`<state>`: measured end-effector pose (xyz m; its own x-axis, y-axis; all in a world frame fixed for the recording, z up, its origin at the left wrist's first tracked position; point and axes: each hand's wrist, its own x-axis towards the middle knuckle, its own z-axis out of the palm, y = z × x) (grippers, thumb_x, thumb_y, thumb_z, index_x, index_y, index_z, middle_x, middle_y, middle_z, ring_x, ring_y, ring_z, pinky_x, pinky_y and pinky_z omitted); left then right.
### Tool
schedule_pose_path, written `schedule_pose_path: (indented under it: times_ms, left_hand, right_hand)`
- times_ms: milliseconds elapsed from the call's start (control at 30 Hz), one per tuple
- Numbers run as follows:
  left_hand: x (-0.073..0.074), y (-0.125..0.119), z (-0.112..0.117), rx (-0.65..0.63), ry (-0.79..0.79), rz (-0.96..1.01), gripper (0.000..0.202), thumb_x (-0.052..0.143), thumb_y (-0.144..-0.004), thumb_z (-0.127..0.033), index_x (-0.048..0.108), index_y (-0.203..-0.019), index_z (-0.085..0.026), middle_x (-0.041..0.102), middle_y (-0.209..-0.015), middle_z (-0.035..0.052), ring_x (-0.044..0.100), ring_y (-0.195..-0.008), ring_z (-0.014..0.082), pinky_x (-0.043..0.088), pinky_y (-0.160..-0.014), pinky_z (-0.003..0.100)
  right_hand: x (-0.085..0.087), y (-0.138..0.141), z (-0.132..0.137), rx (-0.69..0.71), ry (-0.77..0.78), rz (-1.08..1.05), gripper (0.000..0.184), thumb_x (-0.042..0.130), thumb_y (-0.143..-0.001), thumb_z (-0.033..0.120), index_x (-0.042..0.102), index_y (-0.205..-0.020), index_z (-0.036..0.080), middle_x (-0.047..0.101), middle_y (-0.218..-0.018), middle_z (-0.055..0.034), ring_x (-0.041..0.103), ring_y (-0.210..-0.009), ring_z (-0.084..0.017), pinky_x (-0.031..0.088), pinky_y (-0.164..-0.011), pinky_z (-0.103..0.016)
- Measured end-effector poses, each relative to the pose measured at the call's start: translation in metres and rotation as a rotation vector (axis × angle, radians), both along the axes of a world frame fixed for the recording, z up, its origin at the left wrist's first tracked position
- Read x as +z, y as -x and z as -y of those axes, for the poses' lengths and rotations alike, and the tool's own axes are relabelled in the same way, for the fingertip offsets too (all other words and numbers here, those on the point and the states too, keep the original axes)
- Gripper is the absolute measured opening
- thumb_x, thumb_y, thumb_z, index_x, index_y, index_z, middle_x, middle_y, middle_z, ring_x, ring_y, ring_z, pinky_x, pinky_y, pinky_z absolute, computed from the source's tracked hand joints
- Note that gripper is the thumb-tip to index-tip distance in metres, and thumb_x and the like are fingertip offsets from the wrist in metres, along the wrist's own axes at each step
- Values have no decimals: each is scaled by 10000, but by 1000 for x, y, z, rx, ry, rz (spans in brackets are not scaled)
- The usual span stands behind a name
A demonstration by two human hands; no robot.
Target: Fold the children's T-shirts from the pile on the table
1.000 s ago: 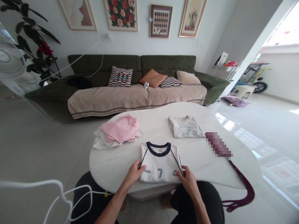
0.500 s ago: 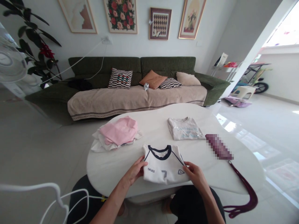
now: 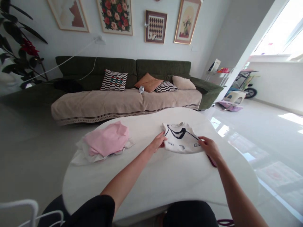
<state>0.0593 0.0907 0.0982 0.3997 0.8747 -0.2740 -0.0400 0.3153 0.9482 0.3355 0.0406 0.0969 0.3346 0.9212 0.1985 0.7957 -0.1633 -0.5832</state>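
Note:
A folded white T-shirt (image 3: 183, 143) with a navy collar and a printed 7 is stretched between my two hands. My left hand (image 3: 158, 142) grips its left edge, and my right hand (image 3: 209, 147) pinches the right edge. Beneath and behind it lies a folded light grey shirt (image 3: 176, 125), mostly covered, with its neckline showing at the top. Part of a dark red strap (image 3: 211, 161) shows under my right wrist. To the left, a loose heap with a pink garment (image 3: 107, 138) on top of white cloth (image 3: 81, 155) rests on the table.
The white oval table (image 3: 146, 183) has a rounded edge close to my knees. Behind it stands a green sofa (image 3: 163, 67) with a beige cover and several cushions. A white tubular frame (image 3: 33, 205) is at the lower left.
Both hands have carried the white T-shirt forward and to the right, from the table's front over the folded grey shirt. My view has shifted a little.

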Motion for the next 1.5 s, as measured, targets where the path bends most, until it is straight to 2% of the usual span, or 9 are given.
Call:
schedule_pose_path:
  times_ms: [200, 367, 500, 767, 933, 1100, 1300, 1400, 1500]
  left_hand:
    - [-20, -51, -56, 93, -109, -128, 591, 496, -707, -152, 390, -1274, -282, 627, -939, 2, 575, -711, 111, 466, -643, 219]
    - [-65, -73, -63, 239, -172, -309, 561, 491, -721, -122, 410, -1272, -194, 540, -1197, 53, 529, -1020, 169, 401, -870, 248]
    - [-89, -76, -60, 291, -193, -428, 503, 508, -734, -182, 451, -1234, -180, 565, -1162, 74, 521, -1043, 204, 386, -894, 291]
    - [-86, -65, -60, 265, -346, -515, 527, 533, -729, -168, 431, -1245, -207, 637, -929, 29, 587, -823, 145, 433, -798, 238]
    - [-85, -65, -58, 253, -414, -554, 480, 525, -730, -126, 476, -1197, -228, 617, -933, 24, 568, -853, 151, 418, -836, 263]
    - [-89, -58, -45, 250, -451, -583, 510, 557, -742, -206, 430, -1236, -192, 563, -970, 71, 544, -888, 179, 405, -863, 318]
    - [-93, -20, 12, 200, -558, -470, 524, 492, -790, -221, 339, -1290, -250, 491, -1048, 65, 548, -830, 123, 470, -732, 253]
    - [-92, 31, 52, 173, -609, -440, 525, 477, -786, -192, 339, -1282, -294, 486, -1068, 53, 541, -861, 125, 484, -639, 222]
    - [-86, 101, 81, 245, -673, -570, 446, 464, -795, -200, 414, -1230, -289, 492, -1109, 48, 532, -924, 143, 486, -712, 264]
  right_hand:
    - [-20, -28, -64, -141, -88, 59, 406, 399, -747, 330, 602, -1061, 170, 636, -758, -66, 537, -671, -165, 360, -614, -255]
    - [-59, -28, -88, -189, -61, 82, 369, 390, -772, 314, 605, -1051, 203, 640, -831, -87, 540, -719, -186, 344, -611, -263]
    - [-83, -34, -90, -200, -5, 84, 340, 401, -774, 309, 608, -1017, 189, 641, -773, -79, 541, -677, -179, 338, -582, -251]
    - [-93, -37, -90, -233, 33, 110, 325, 387, -796, 312, 567, -1039, 193, 645, -805, -60, 554, -722, -176, 340, -602, -241]
    - [-92, -30, -88, -265, 72, 172, 361, 346, -816, 350, 553, -1059, 181, 632, -837, -103, 558, -736, -210, 361, -607, -278]
    - [-89, -5, -77, -213, 13, 288, 475, 338, -827, 384, 396, -1251, 177, 492, -1186, -149, 459, -1045, -271, 367, -797, -368]
    - [-102, 32, -76, 136, 187, 459, 489, 286, -823, 531, 375, -1266, 344, 309, -1380, -35, 155, -1276, -343, 240, -925, -563]
    - [-102, 36, -74, 157, 247, 432, 488, 250, -833, 526, 387, -1260, 333, 337, -1365, -55, 168, -1273, -354, 250, -900, -597]
    - [-102, 46, -49, 140, 120, 387, 514, 231, -848, 484, 389, -1267, 232, 352, -1346, -119, 237, -1260, -316, 299, -919, -536]
